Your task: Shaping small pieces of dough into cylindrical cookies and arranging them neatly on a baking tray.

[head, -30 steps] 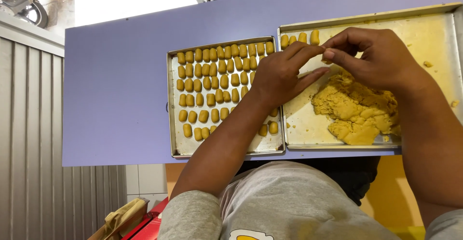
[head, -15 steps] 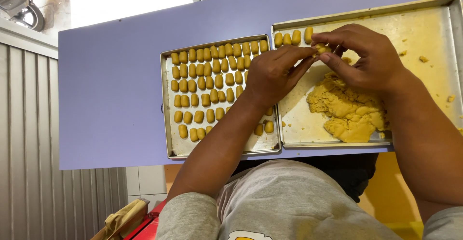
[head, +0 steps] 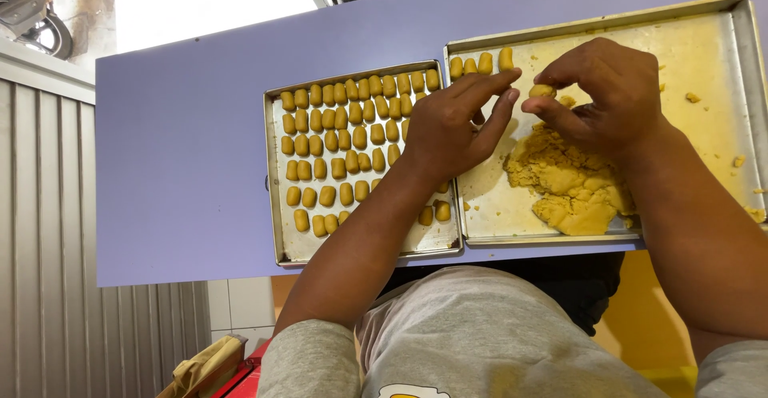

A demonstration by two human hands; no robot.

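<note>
My right hand [head: 604, 94] pinches a small yellow dough piece [head: 542, 92] between thumb and fingers, above a lump of yellow dough [head: 568, 182] in the right metal tray [head: 704, 54]. My left hand [head: 456, 126] hovers beside it with fingers stretched toward the piece, holding nothing. Three shaped pieces [head: 480, 64] lie along the right tray's top left edge. The left metal tray [head: 276, 198] holds several rows of small oblong dough pieces [head: 336, 138].
Both trays sit on a lavender table [head: 176, 150]. Dough crumbs [head: 693, 97] dot the right tray. A grey corrugated wall [head: 48, 230] is at the left. A yellowish bag [head: 204, 366] and a red item lie below the table.
My hands have drawn slightly apart; the right hand now holds the small dough piece alone while the left hand's fingers straightened beside it.
</note>
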